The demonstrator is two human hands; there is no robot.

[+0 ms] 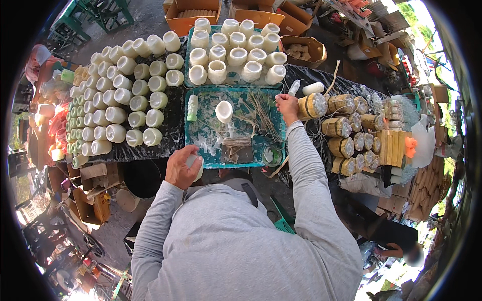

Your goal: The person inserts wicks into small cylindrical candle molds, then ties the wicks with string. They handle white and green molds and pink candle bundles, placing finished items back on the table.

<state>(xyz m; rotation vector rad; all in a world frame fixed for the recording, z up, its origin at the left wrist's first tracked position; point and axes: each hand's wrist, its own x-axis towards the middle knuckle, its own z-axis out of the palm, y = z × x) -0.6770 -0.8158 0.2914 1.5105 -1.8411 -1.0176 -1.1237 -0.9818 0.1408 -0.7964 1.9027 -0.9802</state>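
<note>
At the near left corner of the teal tray (236, 164), my left hand (182, 168) is closed around a pale, rounded wax candle (196, 164), partly hidden by the fingers. My right hand (287, 107) is past the tray's right side, fingers drawn together; what they pinch is too small to make out. Just beyond its fingertips is a translucent, pointed plastic piece (294, 87); I cannot tell whether the hand touches it. A white cup-shaped candle (224, 111) stands in the tray, near a bundle of brownish wicks or strings (238, 144) and loose strands (261, 111).
Rows of white and pale green candles (116, 115) fill the left table. Beyond, another teal tray (233, 78) carries more. Bamboo-like wrapped cylinders (336, 127) crowd the right side. Cardboard boxes (193, 14) stand behind. Another person (386, 233) is at the lower right.
</note>
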